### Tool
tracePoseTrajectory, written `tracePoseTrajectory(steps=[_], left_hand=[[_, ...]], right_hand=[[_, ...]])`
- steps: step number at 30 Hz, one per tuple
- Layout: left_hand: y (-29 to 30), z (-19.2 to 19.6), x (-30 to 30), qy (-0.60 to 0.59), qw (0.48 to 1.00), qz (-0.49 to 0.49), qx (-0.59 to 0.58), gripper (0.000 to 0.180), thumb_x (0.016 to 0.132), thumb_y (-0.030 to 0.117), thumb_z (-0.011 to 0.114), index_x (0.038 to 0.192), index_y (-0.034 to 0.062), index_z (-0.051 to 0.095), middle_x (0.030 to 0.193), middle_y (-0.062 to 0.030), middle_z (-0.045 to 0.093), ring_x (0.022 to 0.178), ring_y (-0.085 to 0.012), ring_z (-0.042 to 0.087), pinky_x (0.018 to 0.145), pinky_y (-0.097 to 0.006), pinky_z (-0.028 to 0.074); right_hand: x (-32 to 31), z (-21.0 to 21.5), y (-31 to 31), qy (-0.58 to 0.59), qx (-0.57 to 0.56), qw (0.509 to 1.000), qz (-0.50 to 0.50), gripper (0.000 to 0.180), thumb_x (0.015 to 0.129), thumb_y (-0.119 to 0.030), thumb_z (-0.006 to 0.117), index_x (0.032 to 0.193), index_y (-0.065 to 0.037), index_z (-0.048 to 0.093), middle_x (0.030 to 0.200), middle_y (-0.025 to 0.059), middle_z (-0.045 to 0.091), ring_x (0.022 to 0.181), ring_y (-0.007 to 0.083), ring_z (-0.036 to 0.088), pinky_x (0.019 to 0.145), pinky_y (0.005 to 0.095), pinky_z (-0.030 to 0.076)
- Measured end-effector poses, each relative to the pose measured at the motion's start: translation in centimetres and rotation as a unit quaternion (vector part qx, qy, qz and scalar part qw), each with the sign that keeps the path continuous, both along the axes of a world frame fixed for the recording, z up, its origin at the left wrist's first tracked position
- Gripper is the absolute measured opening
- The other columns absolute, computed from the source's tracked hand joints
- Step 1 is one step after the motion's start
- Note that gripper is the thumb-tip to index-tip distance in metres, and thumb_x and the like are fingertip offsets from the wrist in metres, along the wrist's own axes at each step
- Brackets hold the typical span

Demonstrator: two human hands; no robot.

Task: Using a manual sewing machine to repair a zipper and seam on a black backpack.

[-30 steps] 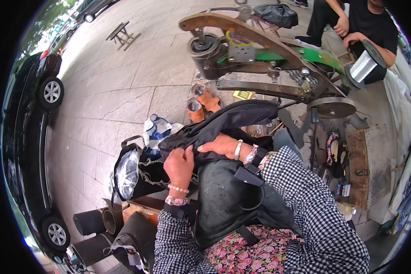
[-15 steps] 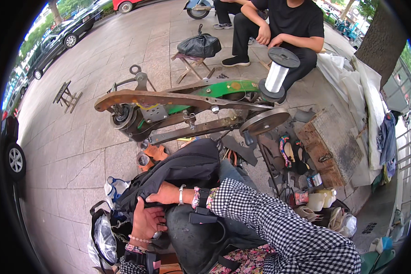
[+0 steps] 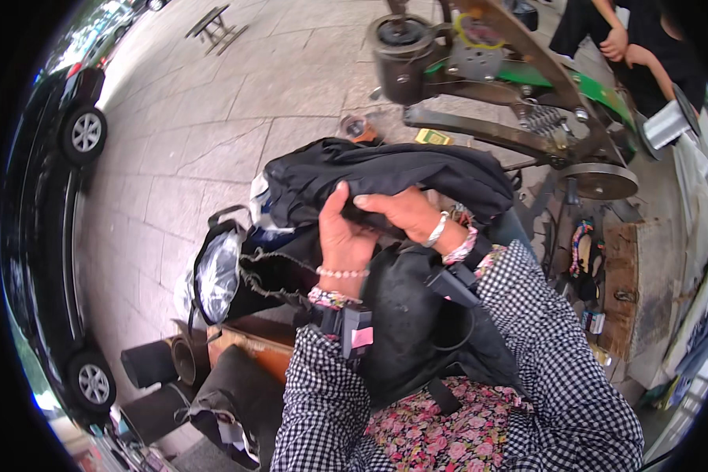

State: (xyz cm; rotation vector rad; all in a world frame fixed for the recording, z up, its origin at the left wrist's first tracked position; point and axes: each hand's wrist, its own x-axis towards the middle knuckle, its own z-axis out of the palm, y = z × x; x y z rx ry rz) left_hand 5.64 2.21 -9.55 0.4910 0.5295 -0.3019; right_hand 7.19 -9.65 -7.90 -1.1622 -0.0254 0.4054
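A black backpack [image 3: 393,175] lies across my lap, over a dark apron [image 3: 405,315]. My left hand [image 3: 344,236] holds its near edge, thumb on top and fingers curled beneath. Beside it my right hand [image 3: 405,211] grips the same edge, thumb pointing left toward the other thumb. The two hands almost touch, and most of the right fingers are hidden under the fabric. Just left of my left wrist stands an open black bag [image 3: 279,263] with a frayed edge, next to clear plastic wrapping [image 3: 219,271].
Ahead on the right stands a rusty and green hand-cranked sewing machine [image 3: 519,86] with a white thread spool [image 3: 667,124]. A seated person [image 3: 617,47] is behind it. A wooden box [image 3: 645,275] is at right, dark rolls [image 3: 153,362] at lower left, a parked black car [image 3: 43,236] far left.
My view has swung left and down, so the machine now appears farther right. Both hands still hold the backpack edge; my left fingers have curled further under it.
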Motion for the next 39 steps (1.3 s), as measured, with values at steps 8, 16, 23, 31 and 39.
tracePoseTrajectory(steps=[8,16,23,31,39], left_hand=[[0.2,1.4,-2.4,0.015,1.0,0.016,-0.003,0.045,0.078,0.033,0.061,0.111,0.0047,0.049,0.11,-0.0111,0.053,0.102,-0.0273,0.049,0.091,-0.047,0.035],[0.3,0.8,-3.0,0.008,0.999,-0.041,0.018,0.042,0.082,0.034,0.055,0.112,0.0059,0.048,0.11,-0.0103,0.053,0.1,-0.0259,0.051,0.089,-0.046,0.036],[0.0,1.1,-3.3,0.0,0.995,0.013,0.099,0.029,0.083,0.03,0.056,0.102,0.0092,0.055,0.097,-0.0043,0.059,0.087,-0.017,0.055,0.077,-0.035,0.041],[0.0,1.0,-3.4,-0.002,0.993,0.002,0.114,0.028,0.08,0.029,0.061,0.099,0.0085,0.056,0.092,-0.0026,0.06,0.083,-0.0149,0.056,0.074,-0.031,0.042],[0.4,0.9,-3.1,0.001,0.996,-0.013,0.088,0.023,0.081,0.021,0.059,0.098,0.0061,0.056,0.092,-0.0036,0.06,0.081,-0.0164,0.057,0.071,-0.033,0.045]], right_hand=[[-0.8,0.0,0.8,0.032,0.032,0.998,0.042,0.027,0.07,0.003,0.061,0.096,-0.001,0.056,0.088,0.0004,0.058,0.078,0.0094,0.055,0.07,0.0237,0.046],[-0.5,-0.7,-0.4,0.072,0.011,0.993,0.092,0.03,0.07,0.003,0.062,0.099,-0.002,0.056,0.09,0.0024,0.059,0.08,0.012,0.057,0.072,0.0248,0.047],[-0.1,0.1,-0.7,0.166,0.097,0.977,0.091,0.021,0.076,-0.005,0.06,0.097,-0.002,0.058,0.09,0.0033,0.061,0.08,0.0135,0.059,0.072,0.0255,0.048],[0.1,0.2,-1.1,0.234,0.139,0.96,0.068,0.018,0.079,-0.01,0.058,0.094,0.0,0.058,0.089,0.005,0.061,0.078,0.0145,0.06,0.07,0.0264,0.049],[0.0,-0.4,-0.7,0.116,0.06,0.989,0.07,0.023,0.071,0.003,0.058,0.093,-0.001,0.059,0.087,0.0042,0.06,0.077,0.0131,0.058,0.07,0.0257,0.048]])
